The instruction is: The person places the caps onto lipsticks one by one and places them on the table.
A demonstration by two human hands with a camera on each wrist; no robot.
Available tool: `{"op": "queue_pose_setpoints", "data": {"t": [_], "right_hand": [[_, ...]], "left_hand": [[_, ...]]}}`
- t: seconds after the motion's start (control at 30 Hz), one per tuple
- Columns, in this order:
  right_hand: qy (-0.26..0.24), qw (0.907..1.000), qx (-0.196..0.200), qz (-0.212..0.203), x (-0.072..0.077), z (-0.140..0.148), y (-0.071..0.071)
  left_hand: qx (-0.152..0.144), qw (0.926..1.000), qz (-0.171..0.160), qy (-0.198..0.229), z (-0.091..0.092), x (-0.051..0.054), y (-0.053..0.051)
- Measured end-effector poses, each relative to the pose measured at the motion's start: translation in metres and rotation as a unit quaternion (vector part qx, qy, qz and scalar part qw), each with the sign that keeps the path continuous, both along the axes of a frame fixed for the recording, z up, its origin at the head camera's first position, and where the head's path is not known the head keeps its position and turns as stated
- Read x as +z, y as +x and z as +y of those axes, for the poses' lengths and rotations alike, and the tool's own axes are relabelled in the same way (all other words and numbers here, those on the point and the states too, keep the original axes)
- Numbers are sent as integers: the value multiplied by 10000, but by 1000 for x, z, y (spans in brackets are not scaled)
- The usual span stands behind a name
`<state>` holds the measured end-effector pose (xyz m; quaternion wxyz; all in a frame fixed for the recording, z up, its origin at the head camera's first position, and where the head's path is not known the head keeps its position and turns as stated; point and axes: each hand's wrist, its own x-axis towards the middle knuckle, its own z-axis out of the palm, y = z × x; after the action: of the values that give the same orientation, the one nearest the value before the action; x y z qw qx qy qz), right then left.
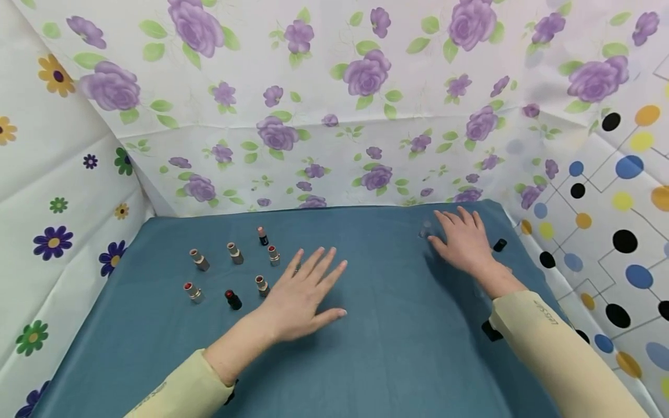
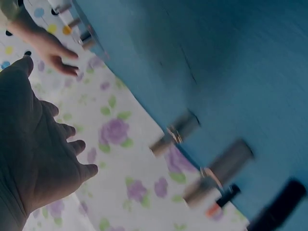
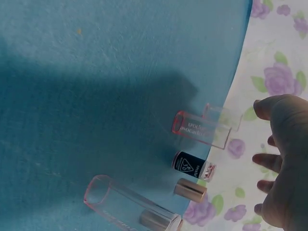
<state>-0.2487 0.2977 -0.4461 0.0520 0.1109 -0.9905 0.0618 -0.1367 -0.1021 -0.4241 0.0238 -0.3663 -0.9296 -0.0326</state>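
My left hand [image 1: 298, 299] is held above the blue cloth with its fingers spread and nothing in its grasp. Close to its left stand several uncapped lipsticks, among them a metallic one [image 1: 262, 285], a red-tipped one [image 1: 274, 255] and a black one [image 1: 233, 299]. Part of another small item is hidden behind the left fingers. Over the right side of the table, my right hand [image 1: 462, 241] hovers with fingers extended, holding nothing. Around it are caps: a clear pink-edged cap [image 3: 199, 130], a black cap [image 3: 187, 165], a metallic cap [image 3: 191, 190] and a larger clear cap [image 3: 130, 202].
Blue cloth [image 1: 387, 348] covers the table. A curtain with purple flowers [image 1: 366, 72] closes off the back edge. Patterned sheets flank the left side [image 1: 78, 174] and the dotted right side [image 1: 601, 244]. A small pinkish lipstick [image 1: 262, 235] stands farthest back.
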Motion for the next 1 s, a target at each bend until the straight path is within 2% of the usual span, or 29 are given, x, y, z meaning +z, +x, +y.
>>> {"op": "queue_pose_setpoints", "data": {"t": [0.13,0.27,0.5,0.67,1.0], "right_hand": [[-85,9999,-4,-112,2,-2,-11],[-52,9997,9,-254,3,-5,-21],[58,9980,-137,-612,-2,-6,-33],[-38,9968,-158,-789,-5,-6,-38],[-145,9953,-116,-952,-7,-7,-47]], "left_hand": [[-303,9991,-283,-33,24,-9,2],[-589,9973,-429,-36,49,-17,5],[-679,9964,-458,-218,80,-31,7],[-609,9962,-559,-257,90,-41,5],[-650,9960,-581,-210,92,-49,5]]}}
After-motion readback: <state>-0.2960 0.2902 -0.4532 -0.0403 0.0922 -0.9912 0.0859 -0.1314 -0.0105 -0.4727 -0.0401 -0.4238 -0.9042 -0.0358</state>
